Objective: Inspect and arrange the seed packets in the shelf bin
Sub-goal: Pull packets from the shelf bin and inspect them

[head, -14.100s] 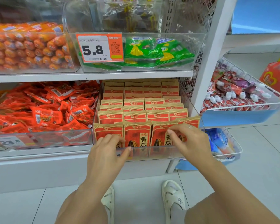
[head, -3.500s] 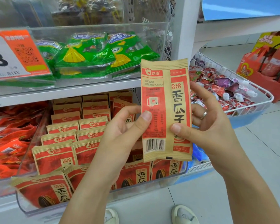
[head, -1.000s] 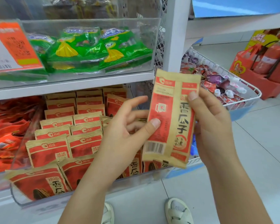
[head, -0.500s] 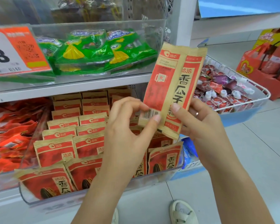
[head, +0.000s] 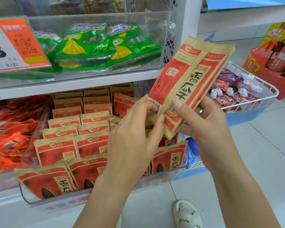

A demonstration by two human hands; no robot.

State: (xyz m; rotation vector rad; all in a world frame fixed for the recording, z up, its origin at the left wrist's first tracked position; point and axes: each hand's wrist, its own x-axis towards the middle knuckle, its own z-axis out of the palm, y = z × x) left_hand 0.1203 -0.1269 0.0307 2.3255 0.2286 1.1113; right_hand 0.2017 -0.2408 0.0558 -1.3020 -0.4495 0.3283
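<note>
1. Since half a second earlier, the packet [head: 186, 84] had tilted further right, its lower end still pinched.
2. The left hand [head: 135, 140] pinched its bottom edge between thumb and fingers; the right hand [head: 204, 122] gripped it, thumb in front.
3. It was held above the bin [head: 30, 199], whose packets [head: 76, 142] stood in rows.
4. A basket [head: 252, 112] hung to the right.
</note>
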